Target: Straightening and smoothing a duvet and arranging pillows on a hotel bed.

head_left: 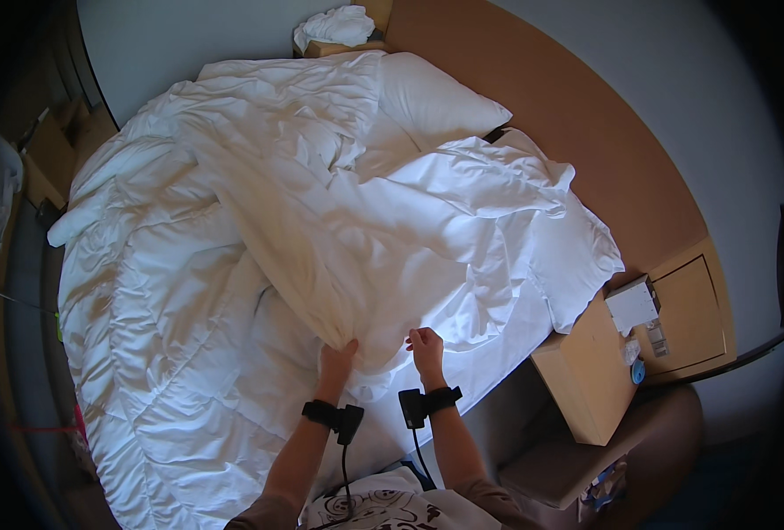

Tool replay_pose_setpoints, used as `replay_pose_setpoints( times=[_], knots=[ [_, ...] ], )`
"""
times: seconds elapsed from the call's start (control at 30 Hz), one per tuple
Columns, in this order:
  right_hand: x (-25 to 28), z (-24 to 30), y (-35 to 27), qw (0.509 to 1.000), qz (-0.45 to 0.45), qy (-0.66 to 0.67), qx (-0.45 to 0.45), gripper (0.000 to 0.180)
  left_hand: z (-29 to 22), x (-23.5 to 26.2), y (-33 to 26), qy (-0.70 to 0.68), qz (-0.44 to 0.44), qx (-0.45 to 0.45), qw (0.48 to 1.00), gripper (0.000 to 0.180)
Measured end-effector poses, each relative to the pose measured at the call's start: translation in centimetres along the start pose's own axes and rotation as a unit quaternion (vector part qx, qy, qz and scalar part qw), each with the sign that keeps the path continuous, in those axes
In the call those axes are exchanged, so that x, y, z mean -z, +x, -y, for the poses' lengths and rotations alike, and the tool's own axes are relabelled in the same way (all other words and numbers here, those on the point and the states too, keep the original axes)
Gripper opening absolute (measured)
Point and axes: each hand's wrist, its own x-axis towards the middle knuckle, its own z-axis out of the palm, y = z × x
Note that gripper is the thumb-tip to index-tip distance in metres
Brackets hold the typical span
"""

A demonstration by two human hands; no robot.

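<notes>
No words, numbers or signs can be read.

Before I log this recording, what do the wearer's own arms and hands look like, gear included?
The left hand and right hand are ungloved. Each wrist wears a black strap with a small, boxy black module, from which a thin black cable runs down. Brown sleeves show near the lower edge, leaving the forearms uncovered.
</notes>
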Motion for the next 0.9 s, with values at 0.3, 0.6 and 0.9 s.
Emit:
replay_pose_setpoints(
  times=[0.3,0.6,0.9],
  knots=[
    [-1.9,2.3,-6.0,0.91,0.019,-0.263,0.32,0.028,-1.9,3.1,-2.3,0.443,-0.195,-0.338,0.807,0.032],
    [-1.6,2.9,-8.9,0.991,0.061,-0.042,0.107,0.012,-7.1,7.7,-1.5,0.55,0.266,-0.489,0.623,0.023],
    [-0.9,3.1,-10.4,0.968,0.2,0.146,0.043,0.02,-5.5,4.2,1.7,0.475,0.263,-0.629,0.556,0.021]
  ],
)
